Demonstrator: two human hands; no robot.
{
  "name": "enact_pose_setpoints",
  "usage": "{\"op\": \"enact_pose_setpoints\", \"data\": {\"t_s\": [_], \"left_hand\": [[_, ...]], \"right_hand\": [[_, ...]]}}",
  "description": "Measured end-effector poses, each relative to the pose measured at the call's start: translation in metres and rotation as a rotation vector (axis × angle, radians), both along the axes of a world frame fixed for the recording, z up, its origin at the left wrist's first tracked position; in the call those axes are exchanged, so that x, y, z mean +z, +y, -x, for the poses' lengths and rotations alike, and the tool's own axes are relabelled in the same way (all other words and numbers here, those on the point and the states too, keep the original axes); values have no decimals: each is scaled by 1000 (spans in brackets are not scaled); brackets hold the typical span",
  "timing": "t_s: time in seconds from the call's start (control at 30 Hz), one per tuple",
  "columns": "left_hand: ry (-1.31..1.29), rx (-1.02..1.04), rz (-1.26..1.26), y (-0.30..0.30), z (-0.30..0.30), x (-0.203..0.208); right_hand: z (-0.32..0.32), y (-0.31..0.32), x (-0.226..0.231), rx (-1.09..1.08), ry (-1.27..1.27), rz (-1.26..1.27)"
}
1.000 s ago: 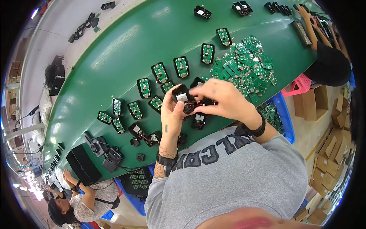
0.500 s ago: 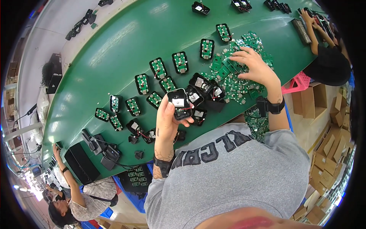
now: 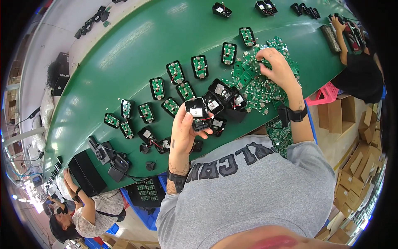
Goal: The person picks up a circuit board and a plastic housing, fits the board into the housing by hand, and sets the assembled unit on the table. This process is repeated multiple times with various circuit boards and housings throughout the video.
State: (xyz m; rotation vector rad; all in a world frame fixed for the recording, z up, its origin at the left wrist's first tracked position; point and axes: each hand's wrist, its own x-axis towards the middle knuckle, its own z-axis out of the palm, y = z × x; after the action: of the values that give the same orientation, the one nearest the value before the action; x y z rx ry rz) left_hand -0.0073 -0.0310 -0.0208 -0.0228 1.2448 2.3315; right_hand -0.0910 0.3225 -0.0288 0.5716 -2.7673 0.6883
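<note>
My left hand (image 3: pixel 181 130) is closed around a small black plastic housing (image 3: pixel 202 124), its open side up. Inside the housing sit a white block and a red wire. Over the pile of green circuit boards (image 3: pixel 262 94), my right hand (image 3: pixel 277 68) is bent into a pinch. A green circuit board (image 3: pixel 256 65), slightly blurred, shows at its fingertips. Just beyond the held housing lie several black housings (image 3: pixel 220 90) with white blocks and wires. Farther off, housings fitted with green boards (image 3: pixel 200 67) stand spread over the green table (image 3: pixel 124 74).
Black devices with cables (image 3: pixel 118 164) and a long black box (image 3: pixel 86 173) stand at the left. Co-workers sit at the left (image 3: pixel 89 213) and far right (image 3: pixel 362 74). A pink stool (image 3: pixel 325 93) and cardboard boxes (image 3: pixel 352 166) are at the right; a blue bin (image 3: pixel 145 218) stands below the table edge.
My right hand's spread fingers have drawn together at the pile, with a circuit board now at their tips. My left hand still holds the housing. The left co-worker's hands have moved.
</note>
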Motion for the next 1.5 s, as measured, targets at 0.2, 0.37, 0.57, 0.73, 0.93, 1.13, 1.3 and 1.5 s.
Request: {"op": "enact_pose_setpoints", "data": {"t_s": [0.2,0.37,0.57,0.73,0.93,1.13,1.3,1.5], "left_hand": [[-7,16,13,-2,-1,0],[8,13,0,-3,0,2],[-145,32,-116,-9,-7,-12],[-55,73,-161,-18,-11,9],[-85,242,-176,-27,-19,5],[20,119,-130,-25,-15,35],[46,199,-56,-21,-18,29],[66,154,-61,-20,-11,29]], "right_hand": [[-4,6,12,52,-25,-39],[4,-3,8,248,-178,-254],[8,9,12,268,-217,-305],[9,8,12,321,-250,-303],[18,3,-5,246,-68,-315],[-32,-85,59,306,-116,595],[-20,-152,59,675,-34,583],[-30,-153,57,659,12,597]]}}
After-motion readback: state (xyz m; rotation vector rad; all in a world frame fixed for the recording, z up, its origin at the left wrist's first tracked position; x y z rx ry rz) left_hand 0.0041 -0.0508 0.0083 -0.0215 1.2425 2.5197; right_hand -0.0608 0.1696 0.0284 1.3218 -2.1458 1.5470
